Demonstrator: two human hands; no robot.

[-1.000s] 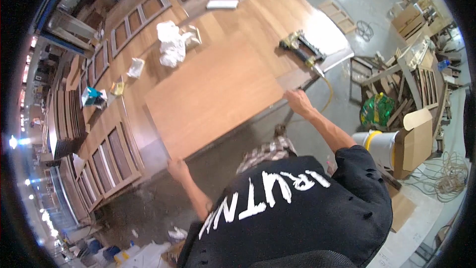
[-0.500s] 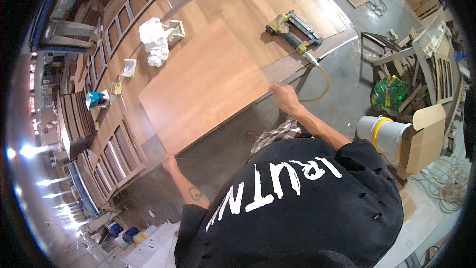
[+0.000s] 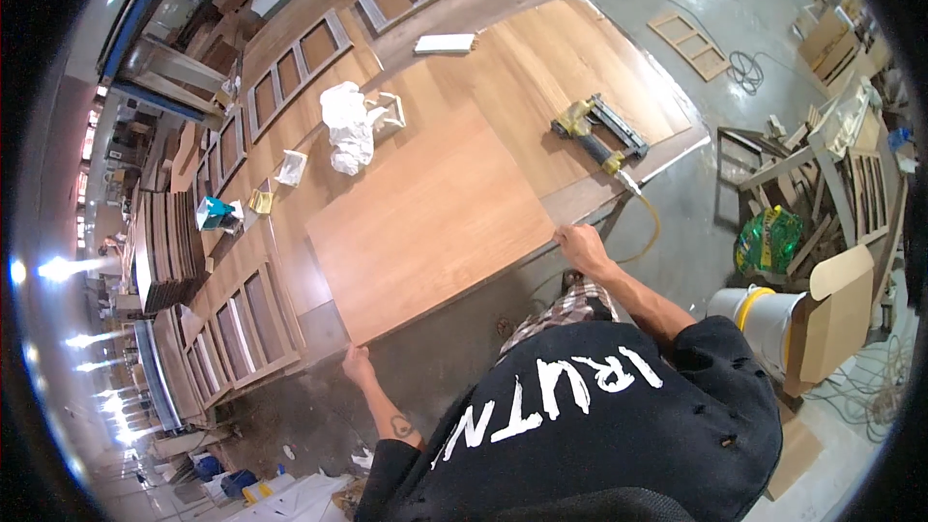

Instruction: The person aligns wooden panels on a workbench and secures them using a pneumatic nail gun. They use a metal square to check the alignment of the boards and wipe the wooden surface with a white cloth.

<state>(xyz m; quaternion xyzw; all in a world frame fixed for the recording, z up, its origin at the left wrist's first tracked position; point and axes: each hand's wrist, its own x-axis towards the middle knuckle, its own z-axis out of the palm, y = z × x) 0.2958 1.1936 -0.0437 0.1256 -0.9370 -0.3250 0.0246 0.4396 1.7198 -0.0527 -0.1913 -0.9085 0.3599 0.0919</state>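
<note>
A thin light-brown wooden panel (image 3: pixel 435 227) lies on the worktable, its near edge at the table's front. At its near-left corner is my left hand (image 3: pixel 359 365), fingers closed on the edge. My right hand (image 3: pixel 582 249) pinches the near-right corner, thumb side up. Beyond the right hand rests a yellow and black nail gun (image 3: pixel 601 133) with a yellow air hose (image 3: pixel 656 227) attached. Past the panel's far-left side sits a crumpled white plastic bag (image 3: pixel 348 128), next to a small white frame-like piece (image 3: pixel 394 111).
Slatted wooden frames (image 3: pixel 242 333) lie on the table's left side; more frames (image 3: pixel 300 68) lie farther back. A white block (image 3: pixel 446 43) sits at the far side. Right of me stand a white bucket (image 3: pixel 725 304), an open cardboard box (image 3: pixel 836 314) and scrap wood with a green bag (image 3: pixel 770 242).
My view has tilted, so the table and everything on it appear lower and slightly to the right. Both hands stay at the same panel corners.
</note>
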